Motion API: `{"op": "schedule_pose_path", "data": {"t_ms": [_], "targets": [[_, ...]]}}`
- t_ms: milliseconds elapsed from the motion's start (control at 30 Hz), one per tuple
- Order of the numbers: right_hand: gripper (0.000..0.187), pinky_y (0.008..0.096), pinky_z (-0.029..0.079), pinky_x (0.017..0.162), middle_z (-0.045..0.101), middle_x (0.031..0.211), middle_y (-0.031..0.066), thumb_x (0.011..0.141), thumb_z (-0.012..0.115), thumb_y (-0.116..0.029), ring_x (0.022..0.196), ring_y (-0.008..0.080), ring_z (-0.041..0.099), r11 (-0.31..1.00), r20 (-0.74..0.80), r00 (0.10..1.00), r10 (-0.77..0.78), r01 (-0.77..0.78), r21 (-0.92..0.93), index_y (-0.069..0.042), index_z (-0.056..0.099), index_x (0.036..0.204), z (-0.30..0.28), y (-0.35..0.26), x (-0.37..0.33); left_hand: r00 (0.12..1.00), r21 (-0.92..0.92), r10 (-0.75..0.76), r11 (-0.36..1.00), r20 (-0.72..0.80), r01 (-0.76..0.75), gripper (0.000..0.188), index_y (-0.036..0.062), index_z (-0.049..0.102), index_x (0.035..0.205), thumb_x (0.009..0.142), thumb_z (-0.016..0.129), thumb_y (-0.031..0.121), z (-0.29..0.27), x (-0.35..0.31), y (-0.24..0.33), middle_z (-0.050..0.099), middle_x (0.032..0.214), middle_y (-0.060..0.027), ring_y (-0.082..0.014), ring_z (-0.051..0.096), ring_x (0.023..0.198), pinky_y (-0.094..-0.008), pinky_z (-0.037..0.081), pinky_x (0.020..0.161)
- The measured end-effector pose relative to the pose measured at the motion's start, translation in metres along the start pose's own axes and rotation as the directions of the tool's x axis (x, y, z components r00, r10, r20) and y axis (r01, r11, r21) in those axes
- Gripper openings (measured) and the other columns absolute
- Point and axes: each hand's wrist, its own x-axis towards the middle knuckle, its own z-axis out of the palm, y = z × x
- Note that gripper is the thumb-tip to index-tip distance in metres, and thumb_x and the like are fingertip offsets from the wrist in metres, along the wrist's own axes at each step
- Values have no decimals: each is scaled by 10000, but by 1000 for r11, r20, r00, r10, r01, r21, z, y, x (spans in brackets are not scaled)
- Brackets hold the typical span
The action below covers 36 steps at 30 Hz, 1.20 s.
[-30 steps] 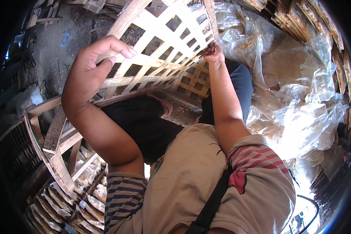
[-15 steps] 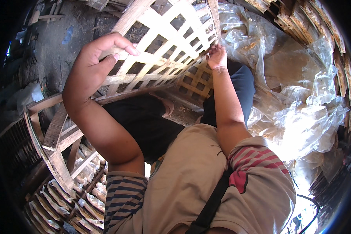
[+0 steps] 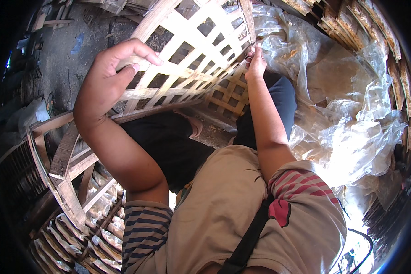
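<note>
A pale slatted lattice panel of wood or bamboo (image 3: 194, 61) stands tilted in front of me, with thick bars along its edges. My left hand (image 3: 112, 68) curls its thumb and fingers around the left edge. My right hand (image 3: 255, 66) is at the far right corner, close against the edge bar. One of its fingers points up while the others bend in toward the corner; what they hold, if anything, is too small to make out. Another section of lattice (image 3: 226, 93) meets the panel at an angle, beside my legs.
Crumpled clear plastic sheeting (image 3: 351, 132) is heaped on the right. Rough stacked boards (image 3: 365, 23) stand at the upper right. At the lower left is a wooden frame (image 3: 71, 194), with rows of plastic-wrapped pieces (image 3: 107, 246) below it. Dark dusty floor (image 3: 82, 59) lies at the upper left.
My right hand has turned and shifted slightly up at the corner, with one finger now raised. My left hand and the lattice panel stay in place.
</note>
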Motion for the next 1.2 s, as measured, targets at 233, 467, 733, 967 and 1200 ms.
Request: {"op": "schedule_pose_path", "data": {"t_ms": [233,467,733,967,1200], "targets": [[286,265,427,576,615,764,-7,933,764,-333,612,99,525,958,79,957,-279,282,-40,-84,628,901,8,33,39,1000,9,-13,1000,-9,13,315,-25,648,1018,828,429,-146,-3,3,4,696,1027,-97,-166,642,1060,-303,420,1031],[85,349,540,776,727,881,96,922,646,-105,852,198,705,808,-284,885,-369,154,-569,-58,691,978,-40,76,79,1000,-10,2,1000,20,-1,311,-25,650,1020,832,430,-137,-3,13,3,697,1030,-99,-172,640,1059,-304,419,1033],[231,273,440,634,730,909,76,987,558,-129,704,109,568,965,-43,981,-187,175,-195,-22,694,1140,-11,44,42,1000,16,1,1000,9,-1,326,-22,652,1020,823,418,-135,-3,3,10,692,1047,-98,-170,634,1069,-305,420,1034],[137,218,364,500,656,784,-6,938,591,-93,584,64,492,987,30,995,-96,91,132,-101,726,959,3,11,-3,999,15,-37,999,-9,37,337,-24,645,1024,809,415,-144,-2,2,5,690,1048,-98,-171,637,1072,-304,415,1046],[167,262,392,566,650,877,-38,875,627,-76,691,105,542,993,-39,995,94,-97,-73,-100,707,1019,0,16,3,999,37,-37,999,-8,37,333,-24,646,1023,811,419,-144,-2,-2,7,694,1050,-100,-181,638,1080,-309,417,1047]]}}
